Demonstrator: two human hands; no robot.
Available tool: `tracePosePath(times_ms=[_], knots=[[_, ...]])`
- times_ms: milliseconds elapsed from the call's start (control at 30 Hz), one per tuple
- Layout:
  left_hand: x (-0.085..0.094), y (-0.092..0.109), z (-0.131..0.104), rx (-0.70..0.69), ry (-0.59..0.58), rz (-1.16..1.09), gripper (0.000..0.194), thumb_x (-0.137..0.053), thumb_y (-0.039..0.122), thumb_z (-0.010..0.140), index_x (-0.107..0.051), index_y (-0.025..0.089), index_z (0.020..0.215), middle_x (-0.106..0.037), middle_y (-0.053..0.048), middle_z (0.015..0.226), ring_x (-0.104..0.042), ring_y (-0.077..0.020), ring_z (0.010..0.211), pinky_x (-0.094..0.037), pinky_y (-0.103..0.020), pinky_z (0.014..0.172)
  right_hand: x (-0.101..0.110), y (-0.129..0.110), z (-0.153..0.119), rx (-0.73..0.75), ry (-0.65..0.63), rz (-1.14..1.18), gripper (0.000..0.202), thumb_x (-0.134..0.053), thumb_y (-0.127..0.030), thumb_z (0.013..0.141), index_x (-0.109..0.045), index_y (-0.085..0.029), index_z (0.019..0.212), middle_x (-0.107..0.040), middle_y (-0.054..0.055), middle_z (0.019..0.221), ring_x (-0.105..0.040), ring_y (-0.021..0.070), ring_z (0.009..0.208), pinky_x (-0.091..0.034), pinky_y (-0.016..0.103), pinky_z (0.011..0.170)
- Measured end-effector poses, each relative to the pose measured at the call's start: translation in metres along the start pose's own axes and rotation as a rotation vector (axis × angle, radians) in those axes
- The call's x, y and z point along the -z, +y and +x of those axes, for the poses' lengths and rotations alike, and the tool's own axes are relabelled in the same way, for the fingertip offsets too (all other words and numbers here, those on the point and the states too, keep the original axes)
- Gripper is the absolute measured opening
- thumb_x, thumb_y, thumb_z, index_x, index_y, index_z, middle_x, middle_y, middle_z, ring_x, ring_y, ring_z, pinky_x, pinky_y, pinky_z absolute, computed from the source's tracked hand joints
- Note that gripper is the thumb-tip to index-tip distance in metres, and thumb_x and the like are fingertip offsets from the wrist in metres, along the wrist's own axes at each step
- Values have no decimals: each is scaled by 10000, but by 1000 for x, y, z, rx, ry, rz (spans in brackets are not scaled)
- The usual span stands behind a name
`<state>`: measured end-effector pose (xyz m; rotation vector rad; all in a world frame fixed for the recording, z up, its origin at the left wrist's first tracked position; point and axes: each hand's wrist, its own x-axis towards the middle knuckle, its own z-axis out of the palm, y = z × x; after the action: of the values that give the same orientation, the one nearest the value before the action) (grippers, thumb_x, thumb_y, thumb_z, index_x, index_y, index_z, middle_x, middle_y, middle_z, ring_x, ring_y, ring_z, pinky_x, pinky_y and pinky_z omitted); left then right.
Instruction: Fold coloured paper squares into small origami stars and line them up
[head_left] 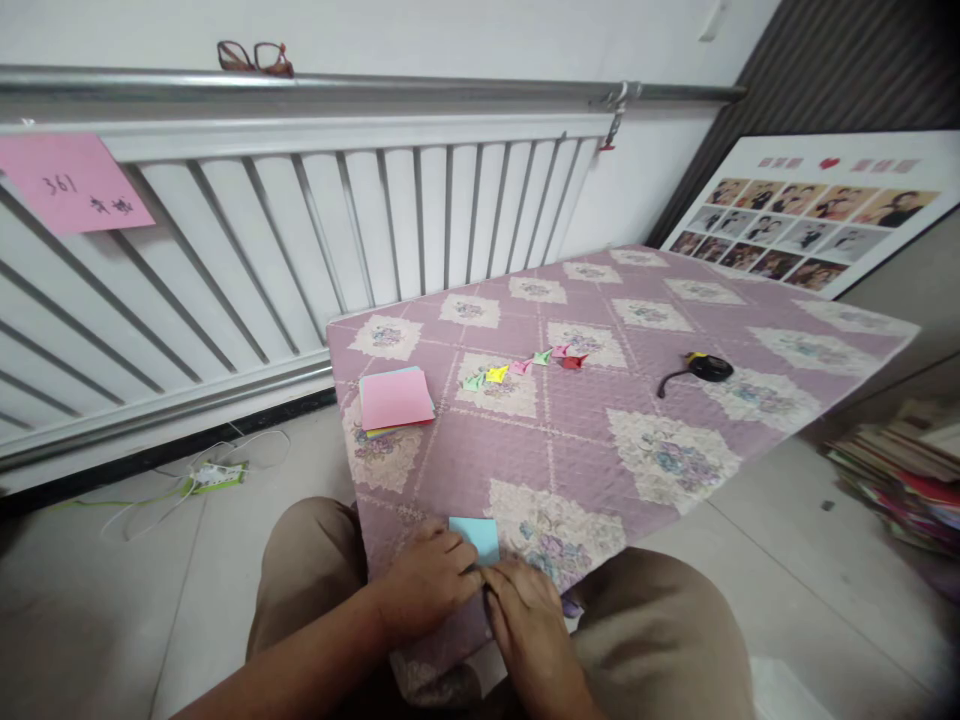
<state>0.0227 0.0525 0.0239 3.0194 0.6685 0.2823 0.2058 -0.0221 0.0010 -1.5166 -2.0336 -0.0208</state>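
A small light blue sheet of origami paper lies at the near end of the cloth-covered table, its lower part hidden by my hands. My left hand has its fingers curled and pressed on the paper's left and lower side. Close against it, my right hand bears on the lower edge with its fingers together, the thumb side meeting my left fingertips. Farther up the table, a row of several small folded paper pieces in green, yellow, pink and red stands on the cloth. A stack of coloured paper sheets, pink on top, sits at the left edge.
The purple floral tablecloth covers the table. A coiled black cable lies to the right. Behind stands a white radiator with glasses on the pipe above. A power strip lies on the floor at left.
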Motion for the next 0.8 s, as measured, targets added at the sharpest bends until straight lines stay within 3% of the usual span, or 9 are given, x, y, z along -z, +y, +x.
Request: tracePosePath(times_ms=[167, 433, 667, 800], knots=[[-1, -2, -10, 0, 15, -34, 148, -495, 258, 958, -599, 230, 1059, -618, -33, 1017, -520, -183, 935, -309, -370, 853, -5, -1, -8, 53, -40, -78, 288, -493, -168, 878, -611, -263, 1122, -675, 21, 1070, -601, 210, 1003, -423, 359, 882], [-5, 0, -34, 79, 34, -81, 218, -530, 275, 944, -591, 253, 1152, -602, -25, 1234, -495, -182, 1159, -282, -360, 1020, 4, 1, -4, 163, -94, -171, 352, -648, -335, 828, -594, -318, 1175, -675, 20, 1107, -598, 217, 1010, -377, 377, 904], [-18, -1, -43, 97, 68, -19, 194, -522, 248, 948, -606, 236, 1122, -607, -19, 1256, -507, -176, 1178, -290, -374, 1055, 5, 12, -6, 239, -81, -141, 257, -571, -296, 888, -606, -260, 1140, -679, -15, 1119, -575, 180, 1069, -300, 340, 985], [-24, -2, -45, 59, 103, 26, 167, -529, 247, 941, -613, 224, 1084, -619, -22, 1240, -524, -177, 1156, -339, -375, 1023, -5, 22, -18, 184, -15, -73, 243, -473, -295, 938, -612, -247, 1131, -677, -6, 1131, -550, 178, 1116, -251, 348, 1040]])
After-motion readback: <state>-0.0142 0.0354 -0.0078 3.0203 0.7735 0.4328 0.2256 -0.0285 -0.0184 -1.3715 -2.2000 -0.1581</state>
